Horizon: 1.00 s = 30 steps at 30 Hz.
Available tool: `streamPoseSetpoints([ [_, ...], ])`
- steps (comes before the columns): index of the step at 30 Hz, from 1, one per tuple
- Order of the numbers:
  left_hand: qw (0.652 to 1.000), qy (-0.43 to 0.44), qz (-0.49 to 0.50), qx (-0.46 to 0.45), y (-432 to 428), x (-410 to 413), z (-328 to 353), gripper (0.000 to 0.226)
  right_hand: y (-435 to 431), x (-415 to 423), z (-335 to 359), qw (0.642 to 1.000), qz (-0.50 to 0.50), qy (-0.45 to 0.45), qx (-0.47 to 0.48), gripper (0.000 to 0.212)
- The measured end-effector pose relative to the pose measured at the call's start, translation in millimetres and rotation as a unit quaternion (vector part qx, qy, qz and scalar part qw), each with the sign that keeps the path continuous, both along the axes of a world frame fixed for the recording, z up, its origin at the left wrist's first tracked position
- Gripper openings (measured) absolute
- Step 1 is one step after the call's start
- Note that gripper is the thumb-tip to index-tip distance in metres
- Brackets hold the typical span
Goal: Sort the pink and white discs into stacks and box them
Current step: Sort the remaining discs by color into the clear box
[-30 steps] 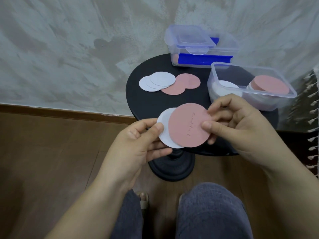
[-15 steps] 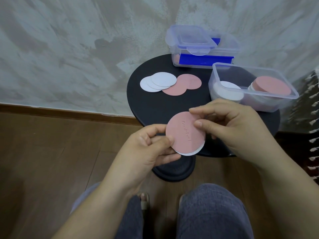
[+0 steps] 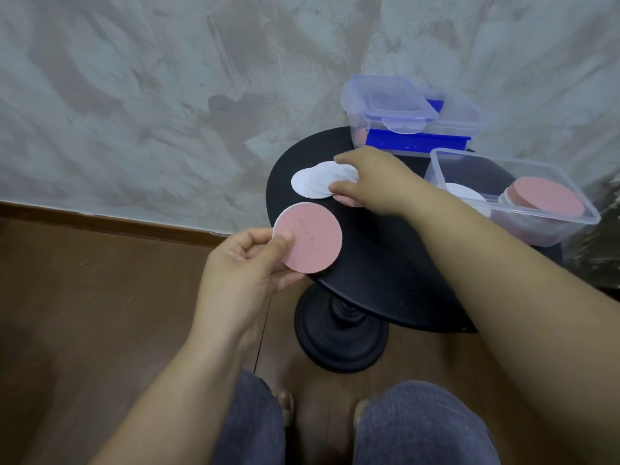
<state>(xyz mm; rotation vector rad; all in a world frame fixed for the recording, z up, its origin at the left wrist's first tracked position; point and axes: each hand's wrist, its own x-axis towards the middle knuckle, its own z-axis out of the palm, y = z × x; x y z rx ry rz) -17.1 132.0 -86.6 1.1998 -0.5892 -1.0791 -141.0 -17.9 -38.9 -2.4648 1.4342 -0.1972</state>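
My left hand pinches a pink disc over the table's near left edge; a thin white rim of a second disc shows behind it. My right hand reaches across the round black table, with thumb and forefinger spread at the edges of the overlapping white discs. Only a sliver of the loose pink discs shows under that hand. At the right, the open clear box holds a pink stack and a white stack.
A second clear box with a lid and blue clips stands at the table's back against the plastered wall. The table's pedestal base rests on the wooden floor in front of my knees.
My right hand let go of the pink disc and moved up to the loose white discs on the table. My left hand now holds the pink and white pair alone, shifted slightly left.
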Motion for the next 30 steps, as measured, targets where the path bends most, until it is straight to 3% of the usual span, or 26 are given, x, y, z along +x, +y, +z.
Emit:
streamPoseSetpoints([
  [3, 1.0, 0.006, 0.009, 0.005, -5, 3, -2, 0.006, -20, 14, -2, 0.993, 0.0, 0.114, 0.004, 0.054],
  [5, 1.0, 0.011, 0.005, 0.008, -7, 5, -3, 0.005, -26, 14, -3, 0.992, -0.001, 0.124, -0.001, 0.054],
  [9, 1.0, 0.02, 0.0, 0.016, -10, 5, -8, 0.005, -25, 5, -12, 0.997, -0.008, 0.079, -0.003, 0.047],
  [12, 0.999, 0.031, 0.003, 0.016, -13, 5, -10, 0.007, -26, 5, -21, 0.999, -0.025, -0.014, -0.039, 0.03],
  [18, 0.999, 0.04, 0.005, 0.005, -17, 6, -7, 0.007, -25, 10, -5, 0.959, 0.001, -0.115, -0.257, 0.03],
  [20, 0.999, 0.04, 0.011, 0.001, -17, 7, -5, 0.005, -13, 9, 7, 0.952, -0.033, -0.22, -0.211, 0.029],
  [24, 0.999, 0.027, 0.023, 0.003, -16, 8, -5, 0.011, 14, -5, 17, 0.899, -0.082, -0.422, 0.085, 0.025],
  [26, 1.0, 0.009, 0.02, 0.008, -14, 8, -6, 0.016, 25, -16, 15, 0.887, -0.088, -0.428, 0.147, 0.021],
  [30, 1.0, 0.027, -0.005, 0.002, -8, 2, -2, 0.012, 49, -37, 13, 0.897, -0.078, -0.395, 0.184, 0.018],
])
